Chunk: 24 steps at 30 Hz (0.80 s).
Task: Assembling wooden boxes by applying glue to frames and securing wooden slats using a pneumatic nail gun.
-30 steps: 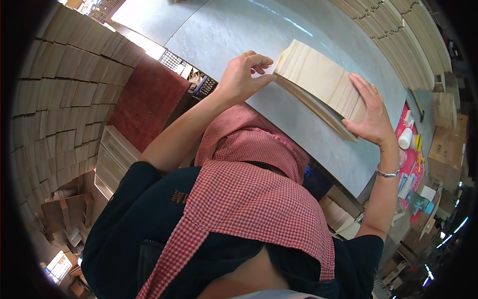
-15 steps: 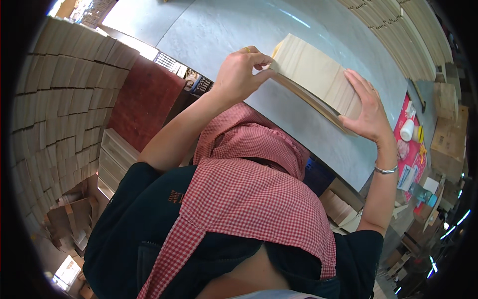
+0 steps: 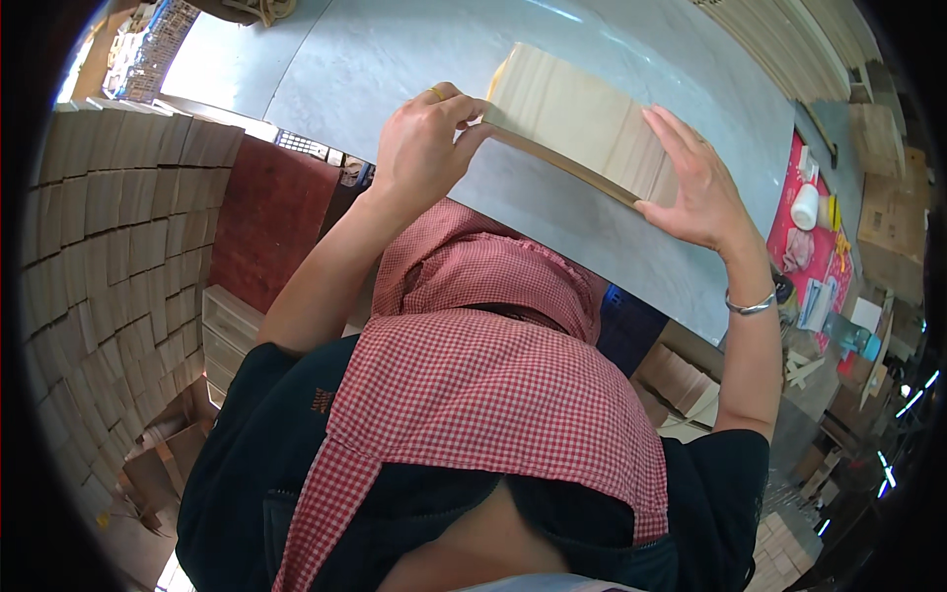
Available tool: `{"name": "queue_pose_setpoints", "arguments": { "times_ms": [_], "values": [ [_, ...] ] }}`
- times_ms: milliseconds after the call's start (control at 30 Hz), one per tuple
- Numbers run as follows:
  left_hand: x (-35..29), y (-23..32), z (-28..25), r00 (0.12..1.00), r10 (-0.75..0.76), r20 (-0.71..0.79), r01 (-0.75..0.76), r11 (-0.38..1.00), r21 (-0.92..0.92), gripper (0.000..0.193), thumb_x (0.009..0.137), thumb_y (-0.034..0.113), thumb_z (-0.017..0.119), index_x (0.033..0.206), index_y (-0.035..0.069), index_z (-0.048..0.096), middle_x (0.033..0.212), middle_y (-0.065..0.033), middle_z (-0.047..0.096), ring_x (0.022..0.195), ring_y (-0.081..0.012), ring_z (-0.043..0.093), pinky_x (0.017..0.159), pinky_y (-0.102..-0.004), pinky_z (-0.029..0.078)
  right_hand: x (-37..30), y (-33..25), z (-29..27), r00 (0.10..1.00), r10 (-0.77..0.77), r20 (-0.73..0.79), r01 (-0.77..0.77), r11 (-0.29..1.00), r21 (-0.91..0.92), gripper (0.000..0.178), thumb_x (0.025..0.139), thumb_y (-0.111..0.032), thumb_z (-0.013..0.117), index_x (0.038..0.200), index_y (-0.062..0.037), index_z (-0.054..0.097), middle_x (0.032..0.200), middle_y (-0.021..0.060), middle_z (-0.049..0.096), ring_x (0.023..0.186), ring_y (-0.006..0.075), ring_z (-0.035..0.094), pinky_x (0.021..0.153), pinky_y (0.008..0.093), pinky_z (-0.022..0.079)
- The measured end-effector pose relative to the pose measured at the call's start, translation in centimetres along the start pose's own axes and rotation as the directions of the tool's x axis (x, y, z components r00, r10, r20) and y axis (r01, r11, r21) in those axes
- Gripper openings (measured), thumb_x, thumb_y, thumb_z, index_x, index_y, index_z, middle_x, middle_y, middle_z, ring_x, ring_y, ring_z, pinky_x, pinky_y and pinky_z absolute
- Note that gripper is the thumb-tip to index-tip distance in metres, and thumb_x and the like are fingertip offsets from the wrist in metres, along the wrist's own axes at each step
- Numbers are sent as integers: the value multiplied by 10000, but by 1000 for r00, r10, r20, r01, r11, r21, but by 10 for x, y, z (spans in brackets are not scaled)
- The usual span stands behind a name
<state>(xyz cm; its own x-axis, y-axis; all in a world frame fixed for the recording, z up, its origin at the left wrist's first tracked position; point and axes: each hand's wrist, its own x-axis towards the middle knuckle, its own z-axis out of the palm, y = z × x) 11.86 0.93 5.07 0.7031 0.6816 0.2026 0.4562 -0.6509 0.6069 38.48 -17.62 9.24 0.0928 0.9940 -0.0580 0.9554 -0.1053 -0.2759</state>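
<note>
A pale wooden box (image 3: pixel 582 123) with striped grain lies slantwise on the grey marbled table (image 3: pixel 395 59). A sliver of yellow shows along its left end. My left hand (image 3: pixel 419 143), a yellow ring on one finger, pinches the near left corner of the box between thumb and fingertips. Around the right end wraps my right hand (image 3: pixel 698 192): its fingers lie on the top, with the thumb at the near edge. A silver bangle sits on the right wrist. The box's inside and far side are hidden.
Tall stacks of wooden pieces (image 3: pixel 109 217) stand at the left, beside a dark red board (image 3: pixel 266 212). More wooden panels (image 3: pixel 789 39) are piled at the far right. A white bottle (image 3: pixel 805 207) stands on a pink sheet (image 3: pixel 781 232) at the table's right side.
The long dark gap along the box's near side has closed, with the edge strip now against the upper part. In the picture, both hands and the box sit further left and slightly higher.
</note>
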Motion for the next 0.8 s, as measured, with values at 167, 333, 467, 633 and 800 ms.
{"name": "queue_pose_setpoints", "arguments": {
  "times_ms": [167,333,467,633,800],
  "values": [
    [1,-1,2,1000,10,-3,-10,1000,-6,186,840,88,767,1001,-4,763,920,-80,686,721,-167,641,648,-274,510,3,-3,4,1000,2,-16,-2,1000,-25,901,687,-188,807,1502,-89,436,1495,119,497,1338,295,508,1180,409,363],
    [2,0,1,999,29,-24,-30,998,-62,197,843,121,764,1003,7,762,914,-70,682,731,-168,650,652,-277,507,-26,5,-1,977,16,-214,-28,998,-54,736,744,-140,780,1426,-68,514,1403,115,556,1255,275,548,1094,375,428],
    [1,-5,0,999,40,-5,-41,999,-36,225,832,128,783,1003,-15,756,927,-82,686,748,-173,652,665,-285,511,-68,19,1,817,306,-488,-188,942,277,370,826,-21,711,1192,-16,658,1133,96,657,949,214,615,864,300,502],
    [6,6,-8,999,9,43,-10,1000,19,238,823,109,789,1009,-35,750,932,-90,693,759,-178,651,674,-292,508,-123,-2,35,729,495,-474,-333,860,386,90,842,12,704,932,10,707,817,50,670,640,152,553,611,264,460],
    [9,13,-10,994,-44,99,43,999,9,225,826,91,780,995,-55,748,913,-97,695,742,-176,635,675,-291,504,-118,-9,53,666,534,-521,-332,838,433,82,820,20,716,897,4,692,756,47,646,607,151,536,583,268,433]
  ]
}}
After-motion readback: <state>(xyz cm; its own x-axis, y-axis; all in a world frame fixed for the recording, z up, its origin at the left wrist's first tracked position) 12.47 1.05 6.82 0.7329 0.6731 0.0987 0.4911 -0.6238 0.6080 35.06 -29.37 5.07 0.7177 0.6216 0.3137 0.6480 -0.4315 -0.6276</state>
